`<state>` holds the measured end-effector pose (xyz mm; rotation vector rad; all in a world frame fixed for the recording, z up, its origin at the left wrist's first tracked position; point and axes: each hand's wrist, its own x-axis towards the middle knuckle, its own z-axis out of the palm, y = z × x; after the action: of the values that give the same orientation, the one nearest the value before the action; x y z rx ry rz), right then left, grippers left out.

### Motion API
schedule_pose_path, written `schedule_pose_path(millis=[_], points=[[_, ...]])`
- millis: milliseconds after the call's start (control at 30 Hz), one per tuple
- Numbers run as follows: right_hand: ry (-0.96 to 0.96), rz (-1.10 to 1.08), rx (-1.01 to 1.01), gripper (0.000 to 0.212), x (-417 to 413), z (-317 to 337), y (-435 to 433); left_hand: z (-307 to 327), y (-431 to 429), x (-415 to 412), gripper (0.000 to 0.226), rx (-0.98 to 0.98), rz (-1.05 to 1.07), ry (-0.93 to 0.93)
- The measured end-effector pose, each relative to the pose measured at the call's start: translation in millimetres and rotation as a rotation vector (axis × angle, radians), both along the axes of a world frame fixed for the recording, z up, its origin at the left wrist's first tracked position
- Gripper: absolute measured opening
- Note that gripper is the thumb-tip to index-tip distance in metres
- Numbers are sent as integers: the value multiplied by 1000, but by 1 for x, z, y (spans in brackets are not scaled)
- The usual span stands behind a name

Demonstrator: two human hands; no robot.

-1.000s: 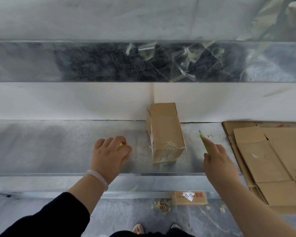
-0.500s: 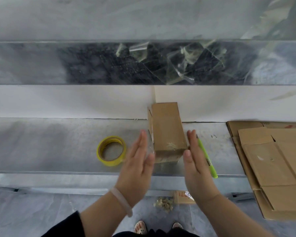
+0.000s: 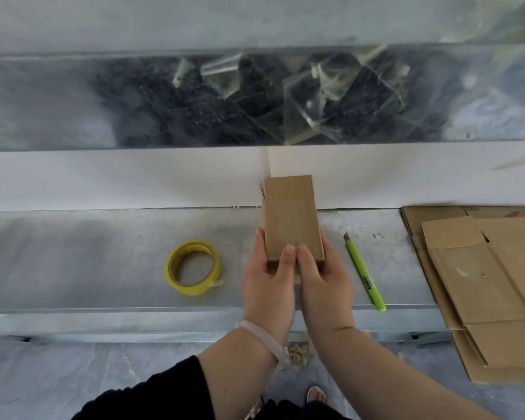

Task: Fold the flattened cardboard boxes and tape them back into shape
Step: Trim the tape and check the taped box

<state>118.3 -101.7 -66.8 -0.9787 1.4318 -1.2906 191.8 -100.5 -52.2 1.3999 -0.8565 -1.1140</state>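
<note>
A small folded cardboard box (image 3: 291, 216) lies on the grey metal shelf (image 3: 103, 259) at the centre. My left hand (image 3: 267, 277) grips its near left end, thumb on top. My right hand (image 3: 322, 277) grips its near right end, thumb beside the left thumb. A roll of yellow tape (image 3: 192, 267) lies flat to the left of my hands. A green utility knife (image 3: 363, 271) rests on the shelf to the right of the box. A stack of flattened cardboard boxes (image 3: 479, 286) lies at the right, hanging over the shelf's front edge.
A white wall panel (image 3: 119, 180) rises behind the shelf, with a dark metal band (image 3: 164, 101) carrying scraps of clear tape above. Below the shelf edge the grey floor (image 3: 73, 377) shows cardboard crumbs and my shoes.
My left hand let go of the tape roll and my right hand laid down the knife. Both hands then moved in and closed on the box's near end.
</note>
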Motion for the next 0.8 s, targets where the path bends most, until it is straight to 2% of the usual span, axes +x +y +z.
schedule_pose_path(millis=[100, 200, 400, 567, 600, 700, 800], points=[[48, -56, 10, 34, -1, -4, 0, 0, 1, -2, 49, 37, 18, -100], [82, -84, -2, 33, -4, -5, 0, 0, -2, -2, 37, 58, 47, -173], [-18, -60, 16, 39, -2, -6, 4, 2, 0, -3, 40, 62, 56, -82], [-6, -36, 35, 33, -4, -8, 4, 3, 0, -1, 40, 29, -1, -201], [0, -51, 40, 34, -4, -7, 4, 3, 0, -1, 39, 38, 12, -191], [5, -62, 92, 36, -5, -3, 2, 10, -1, -3, 37, 93, 36, -4], [-51, 0, 206, 42, -9, 4, 1, 16, -2, 2, 37, 124, 21, 39]])
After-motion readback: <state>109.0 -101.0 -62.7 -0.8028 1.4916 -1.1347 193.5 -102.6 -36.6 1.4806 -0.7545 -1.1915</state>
